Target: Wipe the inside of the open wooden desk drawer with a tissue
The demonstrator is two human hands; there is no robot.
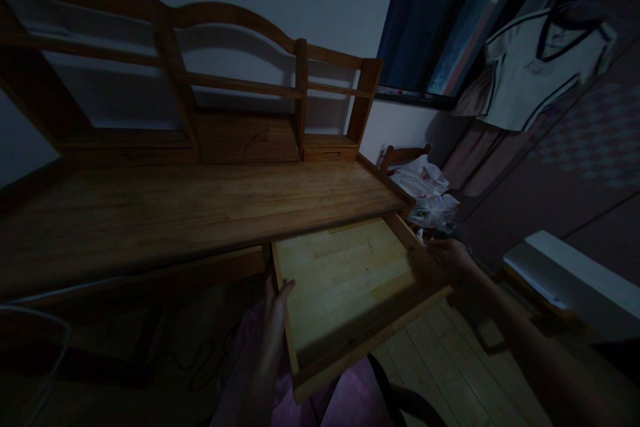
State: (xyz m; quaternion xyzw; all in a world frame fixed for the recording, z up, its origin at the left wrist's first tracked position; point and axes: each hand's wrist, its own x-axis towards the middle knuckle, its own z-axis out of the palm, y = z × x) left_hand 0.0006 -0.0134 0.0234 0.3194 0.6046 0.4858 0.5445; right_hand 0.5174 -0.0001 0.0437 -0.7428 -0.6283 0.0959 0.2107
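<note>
A shallow wooden pull-out tray juts out from under the top of a wooden desk, and nothing lies in it. My left hand rests against the tray's left side rail, thumb over the rail and fingers wrapped beneath it. My right hand is at the tray's right side rail, fingers curled against the wood. The room is very dim, so the fingertips are hard to make out.
A wooden hutch with shelves stands on the back of the desk. A chair piled with plastic bags stands to the right. A white shirt hangs at upper right. A white board lies low right. Cables trail at lower left.
</note>
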